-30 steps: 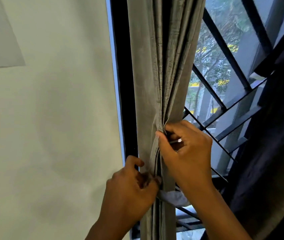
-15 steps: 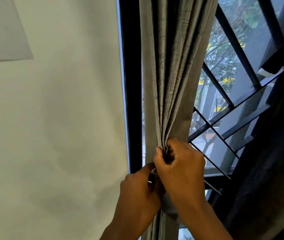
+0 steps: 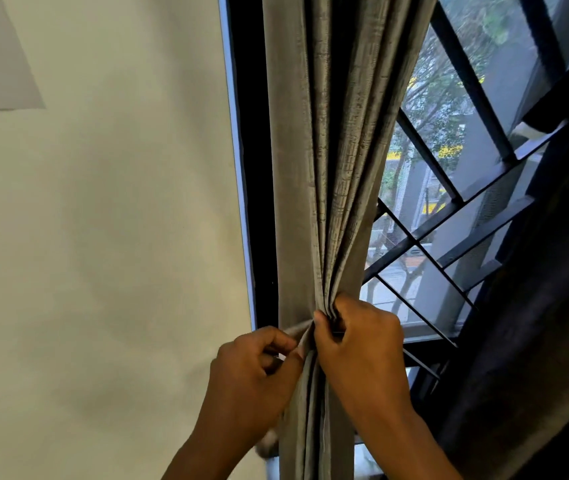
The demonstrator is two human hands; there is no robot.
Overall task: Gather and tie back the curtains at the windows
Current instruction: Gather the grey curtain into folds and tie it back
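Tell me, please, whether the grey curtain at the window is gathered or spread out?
Gathered. The grey curtain narrows into tight pleats where the right hand grips it, the left hand pinches a strip beside it, and the window grille is uncovered.

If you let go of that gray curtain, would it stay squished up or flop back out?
Probably flop out. The gray curtain hangs in soft folds and pinches narrow only where the right hand squeezes it, so it looks limp. The left hand pulls a thin strip of the same cloth sideways, likely just as floppy.
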